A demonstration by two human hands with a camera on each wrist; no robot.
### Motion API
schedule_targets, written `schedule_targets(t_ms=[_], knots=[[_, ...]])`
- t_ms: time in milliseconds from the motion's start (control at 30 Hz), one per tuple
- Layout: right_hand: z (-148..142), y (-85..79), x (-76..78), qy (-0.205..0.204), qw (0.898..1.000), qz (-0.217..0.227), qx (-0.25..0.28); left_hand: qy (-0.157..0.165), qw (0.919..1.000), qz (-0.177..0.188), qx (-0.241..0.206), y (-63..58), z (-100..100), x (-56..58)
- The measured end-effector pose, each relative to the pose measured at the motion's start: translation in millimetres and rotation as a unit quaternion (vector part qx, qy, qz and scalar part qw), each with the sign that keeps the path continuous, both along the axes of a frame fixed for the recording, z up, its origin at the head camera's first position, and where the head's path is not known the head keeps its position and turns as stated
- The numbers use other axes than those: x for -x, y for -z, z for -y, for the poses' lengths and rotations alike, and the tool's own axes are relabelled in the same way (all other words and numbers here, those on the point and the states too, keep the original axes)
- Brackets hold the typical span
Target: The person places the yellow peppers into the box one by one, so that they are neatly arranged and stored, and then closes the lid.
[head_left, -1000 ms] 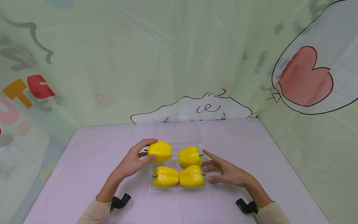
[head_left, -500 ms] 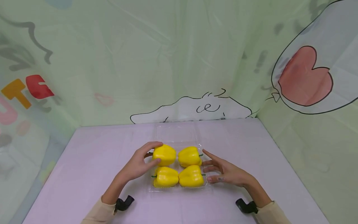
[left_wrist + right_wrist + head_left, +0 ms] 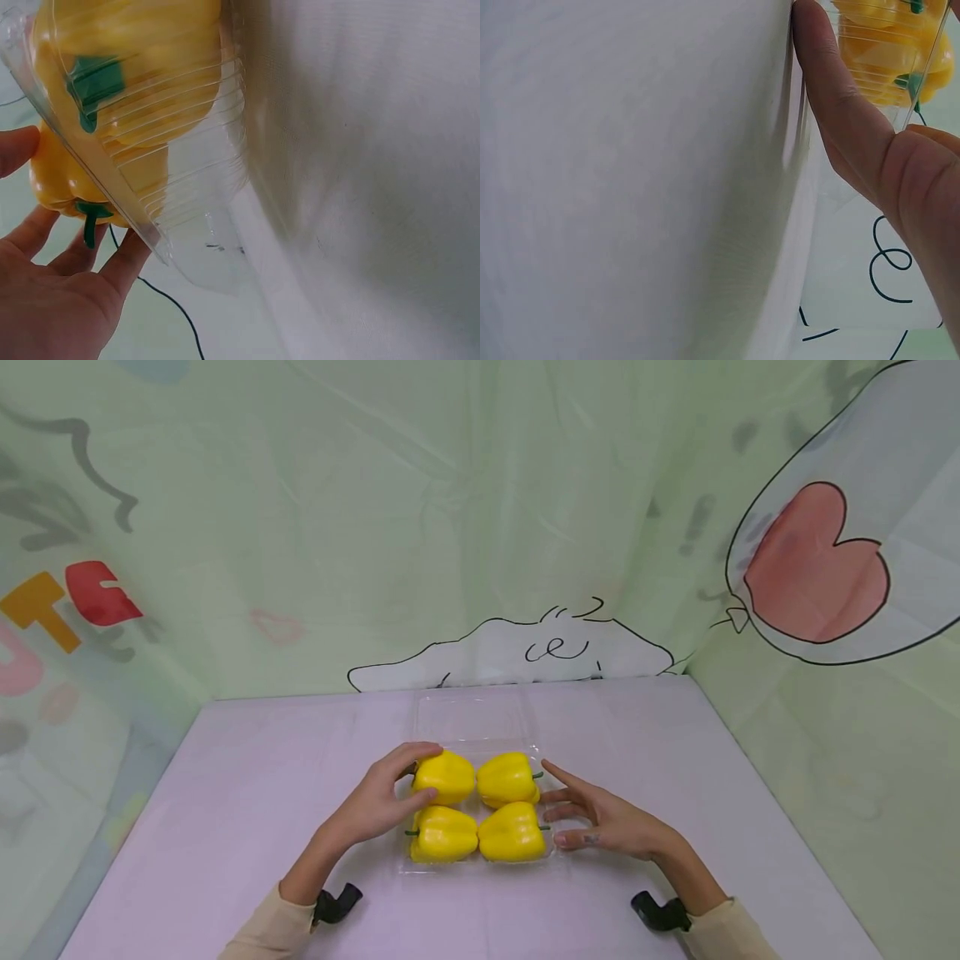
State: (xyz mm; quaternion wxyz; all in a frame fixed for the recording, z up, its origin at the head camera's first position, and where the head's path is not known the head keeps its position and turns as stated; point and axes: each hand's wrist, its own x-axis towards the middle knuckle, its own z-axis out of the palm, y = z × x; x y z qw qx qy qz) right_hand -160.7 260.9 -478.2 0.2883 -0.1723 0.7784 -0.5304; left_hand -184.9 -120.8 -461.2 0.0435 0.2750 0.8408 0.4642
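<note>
Several yellow bell peppers with green stems sit in a clear plastic clamshell container (image 3: pixel 480 867) in the head view. My left hand (image 3: pixel 378 802) grips the far left bell pepper (image 3: pixel 446 777), thumb on the near side and fingers round the back. In the left wrist view this gripped pepper (image 3: pixel 64 169) shows partly above the ribbed container wall, its stem pointing toward the palm. Near left lies another pepper (image 3: pixel 444 835); two more, far right (image 3: pixel 506 778) and near right (image 3: pixel 512 832), fill the other side. My right hand (image 3: pixel 611 818), fingers loosely extended, is at the container's right wall.
The container's clear lid (image 3: pixel 472 717) lies folded back behind it on the pale lilac table (image 3: pixel 262 777). Printed cloth walls (image 3: pixel 420 527) enclose the table at the back and sides. Black wrist mounts (image 3: pixel 337 903) stick out from both forearms.
My left hand has moved right and toward the person, lowering its bell pepper into the far left of the container, beside the far right pepper. My right hand has stayed in place.
</note>
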Motion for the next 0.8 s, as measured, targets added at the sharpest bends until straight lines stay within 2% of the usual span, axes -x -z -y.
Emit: schedule_targets(t_ms=[333, 800], knots=[[1.5, -1.0, -0.5, 0.003, 1.000, 0.000, -0.004, -0.016, 0.9982, -0.020, 0.054, 1.3, -2.8, -3.1], [1.7, -1.6, -1.3, 0.005, 1.000, -0.001, -0.007, -0.034, 0.9973, -0.006, 0.065, -1.6, -5.5, -5.7]])
